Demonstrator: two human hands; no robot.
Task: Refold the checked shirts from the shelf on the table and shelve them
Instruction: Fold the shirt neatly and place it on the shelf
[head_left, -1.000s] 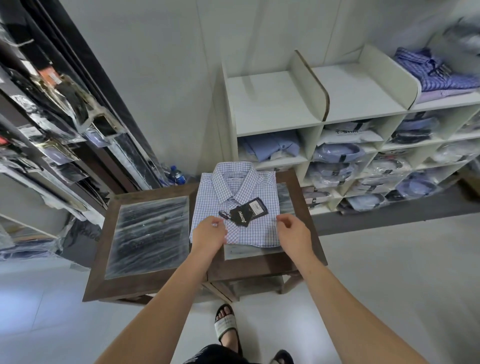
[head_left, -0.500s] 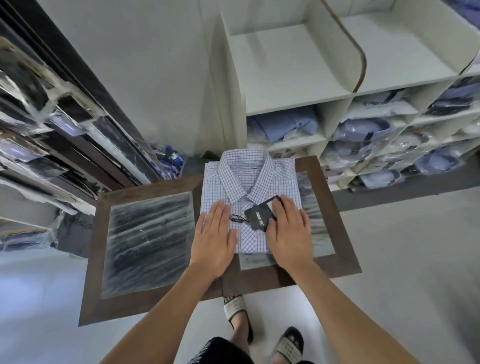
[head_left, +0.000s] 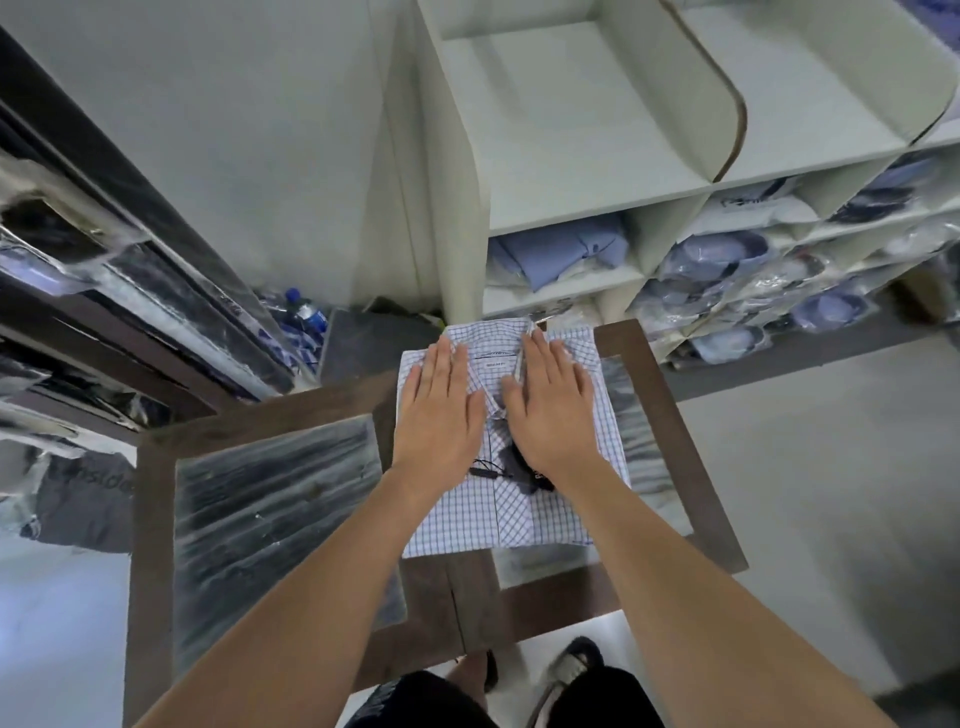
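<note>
A folded blue-and-white checked shirt (head_left: 524, 512) lies on the right half of the dark wooden table (head_left: 156, 519), collar toward the shelf. My left hand (head_left: 439, 410) lies flat on the shirt's left shoulder, fingers straight. My right hand (head_left: 550, 408) lies flat on the collar and chest, partly covering a black hang tag (head_left: 535, 475). The white shelf unit (head_left: 566, 130) stands just behind the table; its two top compartments hold nothing.
Lower shelf cubbies hold bagged blue shirts (head_left: 561, 254). Racks of bagged dark garments (head_left: 104, 291) line the left wall. A plastic-wrapped dark item (head_left: 275, 530) covers the table's left half. A water bottle (head_left: 304, 312) stands on the floor behind the table.
Both hands slid flat up the shirt from its lower edge to the collar. The view moved closer to the table and shelf.
</note>
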